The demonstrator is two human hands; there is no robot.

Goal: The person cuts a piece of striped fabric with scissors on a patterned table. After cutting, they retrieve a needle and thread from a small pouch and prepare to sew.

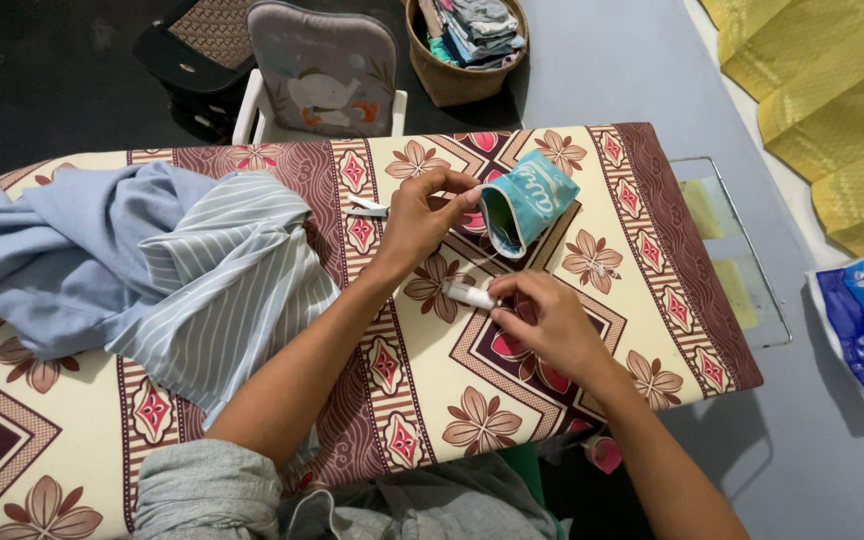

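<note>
While the left hand (422, 215) pinches thread (482, 262) by the pouch (530, 200), the right hand (542, 320) grips a white spool (470, 294); the shirts (152, 270) lie unfolded.

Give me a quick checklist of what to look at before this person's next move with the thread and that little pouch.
1. Spool gripped: ok, the right hand pinches the small white spool.
2. Thread end held: ok, the left hand lifts a thin strand up from the spool.
3. Pouch within reach: ok, the teal pouch lies open by the left hand.
4. Needle in sight: cannot tell, too small.
5. Shirt ready: ok, the striped shirt lies bunched on the board, apart from both hands.
</note>
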